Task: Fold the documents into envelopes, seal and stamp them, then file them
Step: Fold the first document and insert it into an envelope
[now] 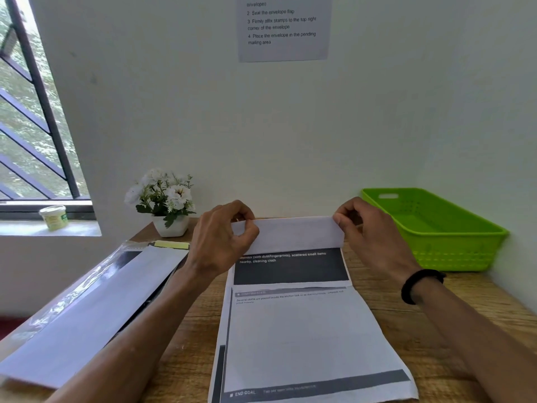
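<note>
Document (293,324) top edge pinched in both hands' grip

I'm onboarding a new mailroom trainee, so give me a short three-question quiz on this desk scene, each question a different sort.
1. True or false: both hands pinch the far edge of the document and fold it toward the person.
2. Multiple choice: the green basket stands (a) at the left by the window, (b) at the right against the wall, (c) on the document.
3. Fill in: the wrist of the right hand bears a black ____.

Key
1. True: the left hand and the right hand each pinch a corner of the turned-over edge.
2. b
3. band
</note>
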Demonstrator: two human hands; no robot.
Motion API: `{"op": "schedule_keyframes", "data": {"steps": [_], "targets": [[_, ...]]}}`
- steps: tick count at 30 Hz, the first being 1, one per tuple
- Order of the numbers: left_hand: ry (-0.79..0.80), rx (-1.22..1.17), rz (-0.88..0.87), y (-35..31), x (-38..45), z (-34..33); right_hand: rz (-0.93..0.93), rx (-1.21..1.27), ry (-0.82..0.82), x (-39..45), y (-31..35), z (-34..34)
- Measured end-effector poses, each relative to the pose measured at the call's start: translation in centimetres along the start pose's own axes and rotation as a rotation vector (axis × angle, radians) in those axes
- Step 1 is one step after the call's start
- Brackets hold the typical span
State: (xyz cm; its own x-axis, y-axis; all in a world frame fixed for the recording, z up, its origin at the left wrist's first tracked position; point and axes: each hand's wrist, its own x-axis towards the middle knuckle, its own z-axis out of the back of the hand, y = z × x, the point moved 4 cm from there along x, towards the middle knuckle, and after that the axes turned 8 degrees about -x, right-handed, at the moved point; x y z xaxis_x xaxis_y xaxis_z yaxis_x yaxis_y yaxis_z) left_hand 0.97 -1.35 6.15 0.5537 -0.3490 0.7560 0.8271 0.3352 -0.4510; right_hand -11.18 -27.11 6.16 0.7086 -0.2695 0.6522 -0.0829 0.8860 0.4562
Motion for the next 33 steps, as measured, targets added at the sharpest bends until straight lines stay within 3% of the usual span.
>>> {"op": "schedule_keyframes", "data": {"steps": [6,11,15,18,21,33], "targets": [[-0.073,-0.286,0.273,1.7,0.2,0.2,-0.237,0.386,-0.067,0.4,-1.3,0.3],[0.172,-0.872,0.615,1.7,-0.5,-1.4,-0.372,0.594,-0.105,0.1,-1.9,-0.3],[0.151,-0.937,0.683,1.8,-0.8,-2.1,-0.47,0.727,-0.092,0.0,-2.4,-0.6],[0.089,-0.979,0.71,2.4,-0.9,-2.1,-0.531,0.882,0.099,-0.3,-2.3,-1.5],[0.035,-1.007,0.728,2.9,-0.8,-1.9,-0.523,0.828,0.214,-0.7,-1.9,-1.9],[0.024,-1.279,1.017,2.8,-1.0,-2.0,-0.597,0.924,0.113,-0.5,-2.3,-2.0]]}}
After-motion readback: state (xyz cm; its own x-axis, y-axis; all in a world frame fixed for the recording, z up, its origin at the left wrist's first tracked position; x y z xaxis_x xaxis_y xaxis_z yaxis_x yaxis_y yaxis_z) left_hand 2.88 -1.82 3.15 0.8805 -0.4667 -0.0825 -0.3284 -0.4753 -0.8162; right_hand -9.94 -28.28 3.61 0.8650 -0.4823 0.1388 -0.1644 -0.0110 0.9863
